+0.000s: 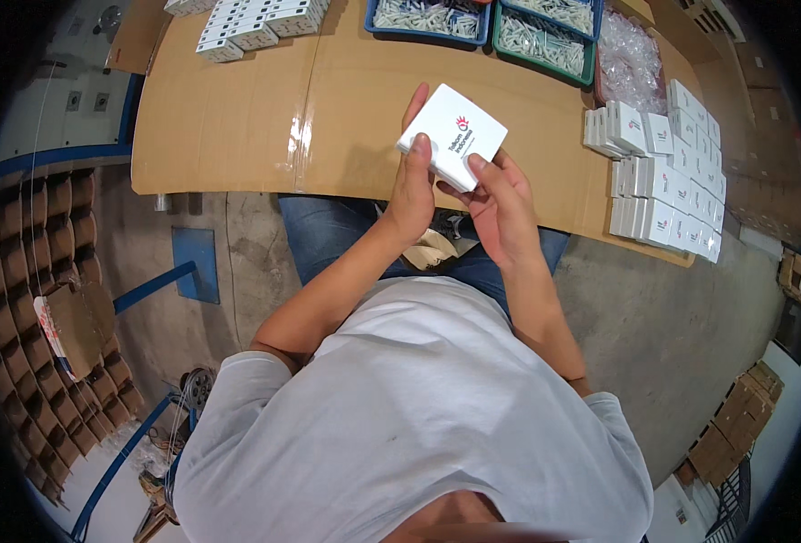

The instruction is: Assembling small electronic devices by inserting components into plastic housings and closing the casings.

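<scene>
A small white box [464,122] with a red emblem and dark print is held up over the near edge of the cardboard-covered table. My left hand [413,181] grips its left side, thumb on the top face and fingers behind. From the right, my right hand [502,195] holds the lower right corner, its thumb pressed on the face. The box is tilted, and its underside is hidden, as are most of the fingers beneath it.
Similar white boxes [681,181] stand stacked at the table's right edge. Farther back are a blue tray [427,36] and a green tray [545,63] of small white pieces, plus clear plastic bags [629,54]. White units [260,27] fill the far left. Cardboard dividers [34,299] stand at the left.
</scene>
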The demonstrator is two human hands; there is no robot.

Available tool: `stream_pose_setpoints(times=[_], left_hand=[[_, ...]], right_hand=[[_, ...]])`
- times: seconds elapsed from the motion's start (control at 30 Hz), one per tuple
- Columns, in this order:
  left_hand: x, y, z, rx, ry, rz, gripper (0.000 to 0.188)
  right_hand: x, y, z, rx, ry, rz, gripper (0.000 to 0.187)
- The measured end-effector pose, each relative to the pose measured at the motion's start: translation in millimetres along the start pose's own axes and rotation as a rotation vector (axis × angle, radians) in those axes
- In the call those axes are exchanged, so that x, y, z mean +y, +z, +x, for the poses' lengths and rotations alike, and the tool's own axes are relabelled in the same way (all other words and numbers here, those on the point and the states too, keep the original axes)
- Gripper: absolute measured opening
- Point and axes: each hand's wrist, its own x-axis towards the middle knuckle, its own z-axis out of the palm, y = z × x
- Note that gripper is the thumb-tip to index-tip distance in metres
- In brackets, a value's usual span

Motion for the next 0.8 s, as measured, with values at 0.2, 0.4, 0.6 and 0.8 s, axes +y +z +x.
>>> stream_pose_setpoints(times=[0.2,0.4,0.6,0.8], left_hand=[[-4.7,-21.9,-3.9,-0.015,-0.18,0.265,0.046],[22.4,-16.1,-12.8,0.025,-0.154,0.128,0.035],[19.5,-5.4,-12.2,0.032,-0.08,0.178,0.035],[11.9,-11.6,-16.0,-0.013,-0.013,0.251,0.036]], right_hand=[[-21.6,-19.0,15.4,0.036,-0.065,0.023,0.044],[-45.0,-35.0,23.1,-0.188,-0.183,-0.189,0.056],[-10.8,-44.8,26.4,-0.155,-0.23,0.039,0.047],[-5.4,-48.1,15.4,-0.142,-0.28,-0.343,0.033]])
